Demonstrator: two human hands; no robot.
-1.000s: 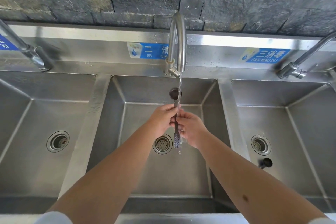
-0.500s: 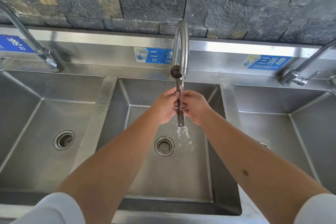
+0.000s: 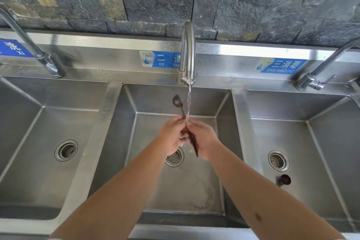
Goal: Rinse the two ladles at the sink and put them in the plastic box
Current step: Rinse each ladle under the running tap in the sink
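Observation:
Both hands hold one small dark ladle (image 3: 177, 101) over the middle sink basin (image 3: 194, 191). Its bowl points up and away, just left of the water stream falling from the middle tap (image 3: 188, 52). My left hand (image 3: 172, 135) grips the handle from the left, and my right hand (image 3: 204, 140) closes on it from the right, the handle's end sticking out below the fingers. The water hits the handle where the hands meet. A second dark ladle (image 3: 284, 179) lies in the right basin, near its drain. No plastic box is in view.
Three steel basins stand side by side, each with a drain: left (image 3: 66, 150), middle (image 3: 174, 157), right (image 3: 279, 160). Taps stand at the left (image 3: 48, 62) and right (image 3: 311, 82). Blue labels run along the backsplash under a dark stone wall.
The ladle was lifted close to the tap spout, then lowered again with its bowl tilted to the left of the stream. Both hands stayed on the handle, and the camera view shifted.

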